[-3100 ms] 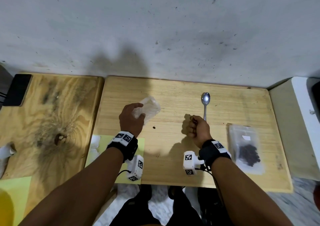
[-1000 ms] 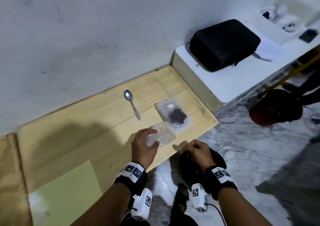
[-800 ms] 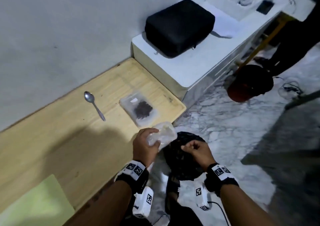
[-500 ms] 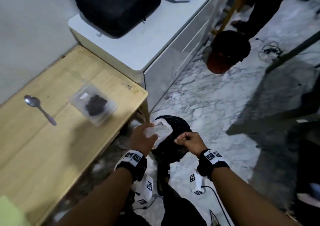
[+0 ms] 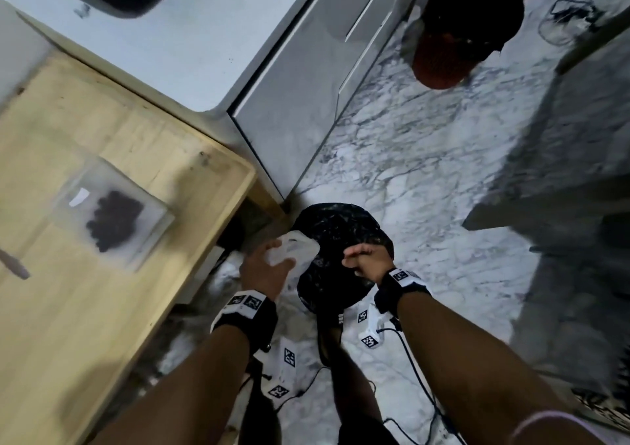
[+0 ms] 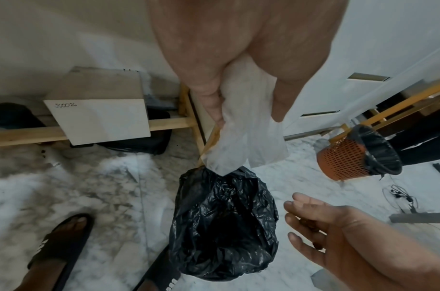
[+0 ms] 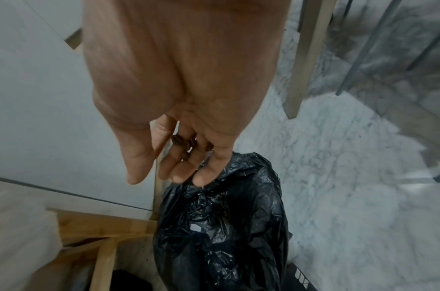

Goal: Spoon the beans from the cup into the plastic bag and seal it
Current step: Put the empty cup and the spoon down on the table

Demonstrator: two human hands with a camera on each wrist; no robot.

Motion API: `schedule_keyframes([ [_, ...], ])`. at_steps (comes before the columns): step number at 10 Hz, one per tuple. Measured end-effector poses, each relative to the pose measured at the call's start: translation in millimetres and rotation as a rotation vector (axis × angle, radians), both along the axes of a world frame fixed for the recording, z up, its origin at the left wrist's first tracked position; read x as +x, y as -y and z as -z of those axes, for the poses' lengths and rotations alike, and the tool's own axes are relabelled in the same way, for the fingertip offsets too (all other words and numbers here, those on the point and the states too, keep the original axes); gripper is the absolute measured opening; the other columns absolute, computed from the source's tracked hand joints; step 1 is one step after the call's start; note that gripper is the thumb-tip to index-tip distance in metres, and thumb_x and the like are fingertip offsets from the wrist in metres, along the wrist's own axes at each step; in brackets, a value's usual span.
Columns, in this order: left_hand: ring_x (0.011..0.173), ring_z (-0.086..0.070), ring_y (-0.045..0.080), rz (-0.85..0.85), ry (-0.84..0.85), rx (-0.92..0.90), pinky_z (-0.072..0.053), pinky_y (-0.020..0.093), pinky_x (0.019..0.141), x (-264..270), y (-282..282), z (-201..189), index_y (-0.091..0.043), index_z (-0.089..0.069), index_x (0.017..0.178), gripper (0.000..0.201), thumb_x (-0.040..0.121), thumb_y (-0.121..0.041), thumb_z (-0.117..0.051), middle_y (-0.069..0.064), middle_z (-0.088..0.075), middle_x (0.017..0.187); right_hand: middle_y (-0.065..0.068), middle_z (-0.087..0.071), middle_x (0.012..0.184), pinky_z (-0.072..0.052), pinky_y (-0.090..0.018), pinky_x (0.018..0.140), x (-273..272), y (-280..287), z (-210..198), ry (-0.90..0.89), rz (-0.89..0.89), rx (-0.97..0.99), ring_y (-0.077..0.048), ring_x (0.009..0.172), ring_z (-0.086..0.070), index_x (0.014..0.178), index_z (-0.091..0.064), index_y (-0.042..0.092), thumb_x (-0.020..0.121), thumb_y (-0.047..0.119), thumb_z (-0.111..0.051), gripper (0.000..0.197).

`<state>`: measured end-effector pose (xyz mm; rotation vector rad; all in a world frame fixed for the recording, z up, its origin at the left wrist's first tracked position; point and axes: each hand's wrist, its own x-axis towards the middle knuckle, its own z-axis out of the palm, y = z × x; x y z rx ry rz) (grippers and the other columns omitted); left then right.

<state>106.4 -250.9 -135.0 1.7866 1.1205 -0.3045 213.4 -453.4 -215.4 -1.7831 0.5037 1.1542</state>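
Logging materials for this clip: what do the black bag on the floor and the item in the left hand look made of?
Black bag: thin glossy plastic film, going by its crinkles and sharp highlights. The item gripped by the left hand: translucent whitish crumpled plastic, soft and creased; whether cup or bag is unclear.

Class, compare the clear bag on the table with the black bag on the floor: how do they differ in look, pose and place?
The clear bag lies flat on the wooden table; the black bag stands bulging on the marble floor. The clear bag shows dark beans through its film; the black bag is opaque and crinkled. No hand touches the clear bag; both hands are over the black bag. Both are plastic.
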Motion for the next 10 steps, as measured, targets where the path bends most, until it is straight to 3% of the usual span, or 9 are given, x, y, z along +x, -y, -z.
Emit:
schedule_keyframes([
  [1,0.119,-0.054,0.026,0.003,-0.047,-0.027,-0.043,0.03,0.092,2.9,-1.0,8.7,-0.029,-0.06,0.101,0.031,0.078,-0.022,-0.078,0.003,-0.061,0.127,0.0,-0.072,0.087,-0.049,-0.021,0.063,0.4,-1.4,11.5,-0.026,-0.004,-0.002,-0.014,0.08,-0.066,0.093,-0.075,0.013,0.077,-0.002,-0.078,0.023],
  [2,0.12,-0.053,0.024,0.004,-0.037,-0.028,-0.041,0.028,0.092,4.8,-0.6,11.7,-0.026,-0.062,0.104,0.032,0.078,-0.02,-0.078,0.004,-0.06,0.129,-0.007,-0.07,0.101,-0.048,-0.026,0.078,0.7,-2.6,16.3,-0.011,-0.014,-0.002,-0.018,0.092,-0.064,0.097,-0.074,0.012,0.076,-0.008,-0.076,0.029],
  [3,0.123,-0.052,0.025,-0.009,-0.019,-0.062,-0.043,0.029,0.092,8.7,0.8,11.0,-0.023,-0.062,0.108,0.034,0.078,-0.018,-0.078,0.005,-0.059,0.13,-0.011,-0.069,0.106,-0.049,-0.027,0.081,3.3,-1.7,13.7,-0.002,-0.027,0.005,-0.021,0.096,-0.064,0.107,-0.074,0.009,0.078,-0.01,-0.074,0.035],
  [4,0.122,-0.052,0.024,0.011,-0.032,-0.06,-0.043,0.028,0.091,14.2,3.2,6.6,-0.021,-0.063,0.115,0.039,0.079,-0.019,-0.077,0.004,-0.058,0.13,-0.011,-0.068,0.107,-0.053,-0.027,0.081,7.2,1.0,7.8,0.005,-0.018,0.0,-0.021,0.094,-0.065,0.111,-0.073,0.007,0.079,-0.011,-0.072,0.037],
  [5,0.124,-0.05,0.023,0.01,-0.014,-0.083,-0.041,0.025,0.089,18.8,6.4,7.9,-0.019,-0.062,0.118,0.041,0.08,-0.018,-0.077,0.004,-0.056,0.133,-0.013,-0.067,0.105,-0.051,-0.024,0.064,7.8,6.2,-1.8,-0.005,0.028,0.011,-0.021,0.084,-0.063,0.117,-0.069,0.003,0.083,-0.012,-0.067,0.037],
  [6,0.127,-0.048,0.023,0.025,-0.02,-0.121,-0.037,0.022,0.086,27.2,14.6,10.0,-0.016,-0.061,0.121,0.042,0.082,-0.016,-0.075,0.004,-0.053,0.135,-0.014,-0.066,0.108,-0.054,-0.042,0.082,2.3,19.2,-12.5,-0.029,0.096,0.003,-0.027,0.097,-0.062,0.118,-0.068,0.004,0.087,-0.007,-0.066,0.033],
  [8,0.123,-0.049,0.022,0.098,-0.006,-0.185,-0.041,0.025,0.09,42.0,35.0,25.3,-0.019,-0.058,0.124,0.05,0.079,-0.023,-0.078,0.004,-0.053,0.134,-0.014,-0.067,0.089,-0.051,-0.035,0.067,-14.9,49.8,-28.1,-0.067,0.231,-0.002,-0.022,0.078,-0.063,0.11,-0.068,0.004,0.087,-0.01,-0.06,0.028],
  [9,0.124,-0.05,0.025,0.134,0.002,-0.215,-0.045,0.034,0.099,46.9,41.8,32.5,-0.022,-0.055,0.13,0.057,0.079,-0.027,-0.079,0.006,-0.052,0.136,-0.014,-0.065,0.083,-0.048,-0.036,0.066,-19.7,57.1,-30.7,-0.097,0.282,0.028,-0.025,0.071,-0.061,0.11,-0.066,0.001,0.089,-0.01,-0.06,0.025],
  [10,0.124,-0.051,0.027,0.164,0.02,-0.257,-0.047,0.043,0.1,47.5,45.6,42.3,-0.021,-0.052,0.132,0.061,0.078,-0.027,-0.078,0.008,-0.053,0.135,-0.012,-0.063,0.081,-0.047,-0.036,0.065,-21.7,61.9,-30.9,-0.095,0.275,0.017,-0.023,0.065,-0.059,0.102,-0.067,0.005,0.091,-0.007,-0.059,0.019],
])
